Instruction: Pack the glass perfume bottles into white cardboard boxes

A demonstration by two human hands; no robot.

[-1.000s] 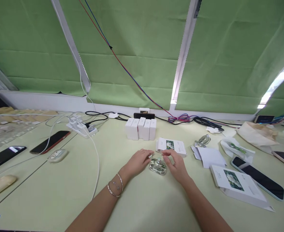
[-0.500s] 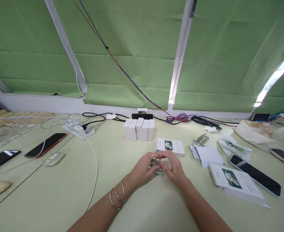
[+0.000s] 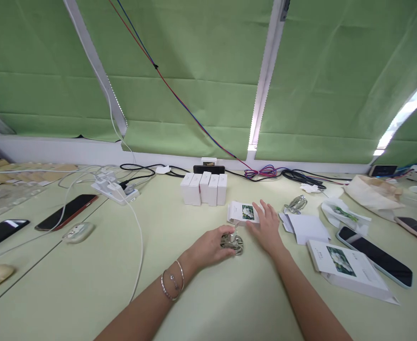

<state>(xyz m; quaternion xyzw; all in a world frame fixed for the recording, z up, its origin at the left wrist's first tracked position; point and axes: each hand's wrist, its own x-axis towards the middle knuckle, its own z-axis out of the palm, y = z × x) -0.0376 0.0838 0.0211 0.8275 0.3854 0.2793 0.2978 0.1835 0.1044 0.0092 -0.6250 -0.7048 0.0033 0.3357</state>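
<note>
My left hand (image 3: 213, 244) is curled around a small shiny, silvery-green coiled bundle (image 3: 234, 242) on the table, thumb at its near side and fingers at its far side. What the bundle is made of is too small to tell. My right hand (image 3: 267, 228) has let its fingers stretch over the right part of a flat white box (image 3: 237, 211) with a white-flower picture. Those fingers are apart and seem to rest on the box. A similar shiny bundle (image 3: 295, 204) lies farther right, behind a folded white paper piece (image 3: 308, 228).
Several small white boxes (image 3: 204, 189) stand in a row before a dark phone (image 3: 209, 169). At right lie an opened flower-print box (image 3: 347, 270) and a phone (image 3: 375, 255). A power strip (image 3: 118, 189), white cable (image 3: 140, 246) and phones (image 3: 68, 212) occupy the left.
My right hand has left the coiled bundle and moved right and forward onto the flat white box, its fingers spreading. My left hand stays at the bundle.
</note>
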